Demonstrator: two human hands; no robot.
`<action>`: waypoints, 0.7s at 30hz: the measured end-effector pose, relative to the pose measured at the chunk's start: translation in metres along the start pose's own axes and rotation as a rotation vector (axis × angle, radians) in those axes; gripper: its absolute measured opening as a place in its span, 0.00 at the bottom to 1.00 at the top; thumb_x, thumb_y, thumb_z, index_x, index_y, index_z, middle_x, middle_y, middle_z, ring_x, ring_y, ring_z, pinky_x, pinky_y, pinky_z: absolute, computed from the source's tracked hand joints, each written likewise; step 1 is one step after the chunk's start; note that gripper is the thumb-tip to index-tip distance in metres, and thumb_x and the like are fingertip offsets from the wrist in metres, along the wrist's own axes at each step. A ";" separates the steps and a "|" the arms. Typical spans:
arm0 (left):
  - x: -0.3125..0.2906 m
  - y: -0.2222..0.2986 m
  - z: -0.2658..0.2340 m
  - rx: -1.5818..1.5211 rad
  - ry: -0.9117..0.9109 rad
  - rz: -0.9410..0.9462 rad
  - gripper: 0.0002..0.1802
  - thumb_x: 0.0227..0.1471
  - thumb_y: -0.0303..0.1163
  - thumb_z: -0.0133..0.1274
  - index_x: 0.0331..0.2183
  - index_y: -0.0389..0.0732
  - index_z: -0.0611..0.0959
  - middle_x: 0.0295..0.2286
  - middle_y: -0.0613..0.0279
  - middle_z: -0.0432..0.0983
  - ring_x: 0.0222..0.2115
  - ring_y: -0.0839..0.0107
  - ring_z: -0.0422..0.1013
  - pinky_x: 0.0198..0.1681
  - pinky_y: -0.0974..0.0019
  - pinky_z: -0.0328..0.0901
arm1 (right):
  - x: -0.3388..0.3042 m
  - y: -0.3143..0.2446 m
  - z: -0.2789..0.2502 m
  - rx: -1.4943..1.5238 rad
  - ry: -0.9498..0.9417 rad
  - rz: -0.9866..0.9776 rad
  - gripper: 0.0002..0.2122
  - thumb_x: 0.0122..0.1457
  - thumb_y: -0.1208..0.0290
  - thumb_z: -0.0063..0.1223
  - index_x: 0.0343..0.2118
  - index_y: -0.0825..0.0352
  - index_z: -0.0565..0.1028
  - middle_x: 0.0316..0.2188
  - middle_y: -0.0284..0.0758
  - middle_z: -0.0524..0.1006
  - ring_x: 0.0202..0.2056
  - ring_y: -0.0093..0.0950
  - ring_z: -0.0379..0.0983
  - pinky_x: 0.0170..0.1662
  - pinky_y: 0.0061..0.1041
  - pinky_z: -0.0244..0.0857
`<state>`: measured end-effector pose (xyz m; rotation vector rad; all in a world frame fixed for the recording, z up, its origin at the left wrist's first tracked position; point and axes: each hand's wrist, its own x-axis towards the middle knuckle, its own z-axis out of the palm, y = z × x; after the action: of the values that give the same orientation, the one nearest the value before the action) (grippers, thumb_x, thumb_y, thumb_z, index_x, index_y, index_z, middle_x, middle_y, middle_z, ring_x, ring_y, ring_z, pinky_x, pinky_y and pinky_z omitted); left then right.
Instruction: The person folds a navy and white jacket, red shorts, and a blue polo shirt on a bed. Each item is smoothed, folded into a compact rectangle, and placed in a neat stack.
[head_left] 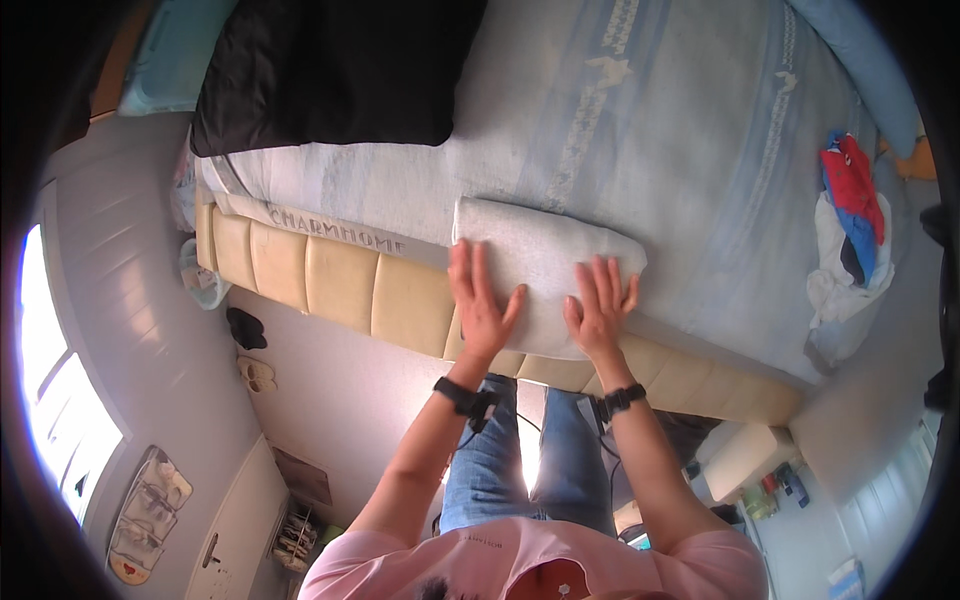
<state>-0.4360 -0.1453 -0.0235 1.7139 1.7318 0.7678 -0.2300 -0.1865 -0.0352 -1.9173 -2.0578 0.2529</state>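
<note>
The folded grey cloth [540,265] lies on the bed [700,250], at its six o'clock edge. Both hands rest on it, unclenched, fingers extended: the left hand [483,318] at eight o'clock, the right hand [600,322] at four. Black cloth [330,85] lies toward ten, red-and-blue clothing [857,195] toward three.

Pretty sure I'm looking at someone's bedroom. There's a big bed [700,200], plus tan slippers [256,374] on the floor [325,365].
</note>
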 end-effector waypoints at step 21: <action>0.084 0.044 -0.088 -0.674 -0.398 -0.660 0.33 0.48 0.36 0.70 0.52 0.32 0.76 0.42 0.57 0.80 0.43 0.69 0.75 0.48 0.65 0.70 | 0.055 0.046 -0.096 1.436 -0.184 1.075 0.36 0.48 0.60 0.73 0.56 0.74 0.68 0.48 0.40 0.76 0.47 0.29 0.74 0.50 0.31 0.69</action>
<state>-0.4728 -0.0612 0.0674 0.7119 1.3972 0.5547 -0.1568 -0.1357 0.0445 -1.6220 -0.2274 1.5854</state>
